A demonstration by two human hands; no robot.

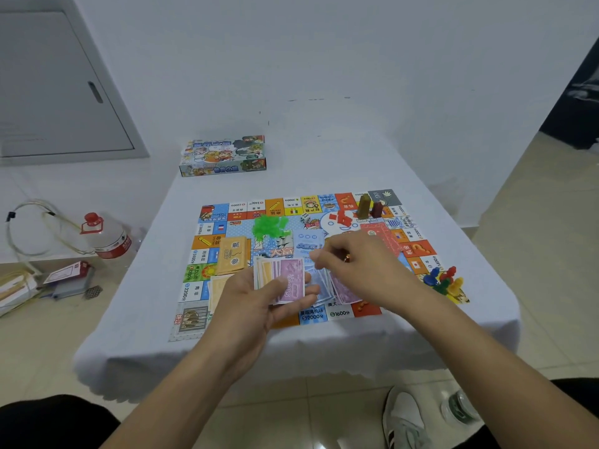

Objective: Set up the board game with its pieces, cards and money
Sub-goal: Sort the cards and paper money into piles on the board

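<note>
Over the near edge of the surface (136, 319), a fanned stack of play money (285, 280) is gripped by the left hand (256, 303) above the game board (227, 286); beside it, the right hand (356, 267) is held with fingers (319, 256) pinched together, whether on a note cannot be told.

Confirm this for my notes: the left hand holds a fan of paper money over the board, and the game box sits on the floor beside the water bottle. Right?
Not quite. The head view shows the game box on the table, beyond the board; only the water bottle stands off the table. The left hand does hold the paper money.
</note>
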